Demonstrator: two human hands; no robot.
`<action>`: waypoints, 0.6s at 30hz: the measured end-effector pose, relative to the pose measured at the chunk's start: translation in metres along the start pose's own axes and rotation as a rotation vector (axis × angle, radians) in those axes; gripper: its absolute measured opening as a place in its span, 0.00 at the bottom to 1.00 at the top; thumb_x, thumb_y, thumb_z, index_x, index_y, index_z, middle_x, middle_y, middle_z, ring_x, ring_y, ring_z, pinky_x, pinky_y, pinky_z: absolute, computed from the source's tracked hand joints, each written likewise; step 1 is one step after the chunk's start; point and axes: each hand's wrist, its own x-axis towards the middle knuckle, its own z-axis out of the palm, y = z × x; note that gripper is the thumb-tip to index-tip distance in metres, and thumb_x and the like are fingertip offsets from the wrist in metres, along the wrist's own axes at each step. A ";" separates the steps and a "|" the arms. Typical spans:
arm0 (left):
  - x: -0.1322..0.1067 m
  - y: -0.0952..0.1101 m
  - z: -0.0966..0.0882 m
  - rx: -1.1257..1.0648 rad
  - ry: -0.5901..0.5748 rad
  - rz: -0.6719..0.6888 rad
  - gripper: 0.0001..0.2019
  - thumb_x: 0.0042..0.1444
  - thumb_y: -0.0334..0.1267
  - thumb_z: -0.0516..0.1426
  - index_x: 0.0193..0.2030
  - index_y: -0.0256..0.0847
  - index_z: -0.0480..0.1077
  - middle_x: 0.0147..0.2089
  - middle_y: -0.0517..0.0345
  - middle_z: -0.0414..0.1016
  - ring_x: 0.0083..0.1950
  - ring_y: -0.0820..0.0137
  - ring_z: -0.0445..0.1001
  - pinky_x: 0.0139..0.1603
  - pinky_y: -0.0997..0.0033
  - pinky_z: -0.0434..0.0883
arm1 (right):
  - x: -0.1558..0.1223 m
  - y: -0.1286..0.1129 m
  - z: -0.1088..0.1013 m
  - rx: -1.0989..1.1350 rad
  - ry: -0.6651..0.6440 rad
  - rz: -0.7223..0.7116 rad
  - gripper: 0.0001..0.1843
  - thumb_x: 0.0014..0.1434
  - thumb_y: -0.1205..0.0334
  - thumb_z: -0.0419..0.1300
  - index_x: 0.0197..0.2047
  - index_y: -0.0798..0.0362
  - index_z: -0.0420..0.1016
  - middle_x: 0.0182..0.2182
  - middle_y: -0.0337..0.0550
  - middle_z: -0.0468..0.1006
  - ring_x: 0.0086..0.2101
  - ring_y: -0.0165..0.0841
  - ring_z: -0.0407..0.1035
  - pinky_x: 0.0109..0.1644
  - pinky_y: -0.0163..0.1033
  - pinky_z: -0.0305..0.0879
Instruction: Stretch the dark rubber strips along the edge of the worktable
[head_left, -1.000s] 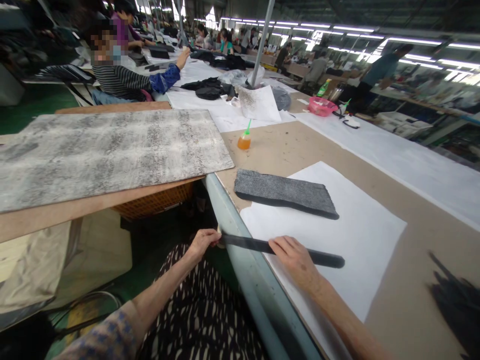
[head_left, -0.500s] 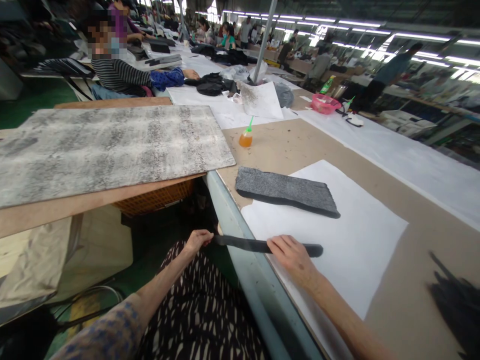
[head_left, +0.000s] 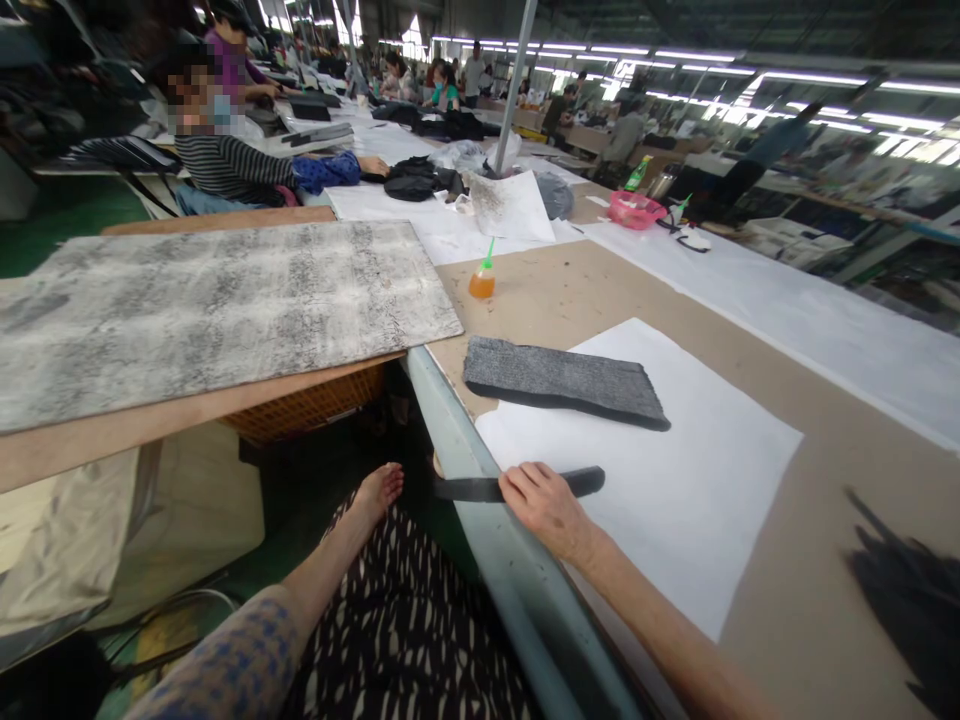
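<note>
My right hand lies on a long black strip at the near edge of the table, fingers bent over it and pressing it down on a white paper sheet. The strip's left end sticks out past the blue-grey table edge. My left hand hangs below that edge, over my patterned lap, a short way left of the strip's end. It touches nothing, and its fingers are stretched out together. A dark grey felt piece lies flat on the paper beyond the strip.
A grey mottled board rests on a brown bench at left, with an orange basket beneath. An orange glue bottle stands farther back, a pink basket beyond. Black pieces lie at right. A person in a striped shirt sits ahead.
The black strip has slid left toward the table edge under my right hand. My left hand has let go of its end and drawn back to the left.
</note>
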 end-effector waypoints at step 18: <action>-0.076 0.042 0.098 0.446 -0.555 0.265 0.16 0.47 0.48 0.59 0.25 0.34 0.69 0.21 0.62 0.63 0.23 0.77 0.57 0.24 0.76 0.53 | -0.020 0.015 -0.004 0.073 0.012 0.040 0.13 0.59 0.75 0.47 0.41 0.60 0.70 0.32 0.46 0.70 0.33 0.34 0.62 0.37 0.40 0.59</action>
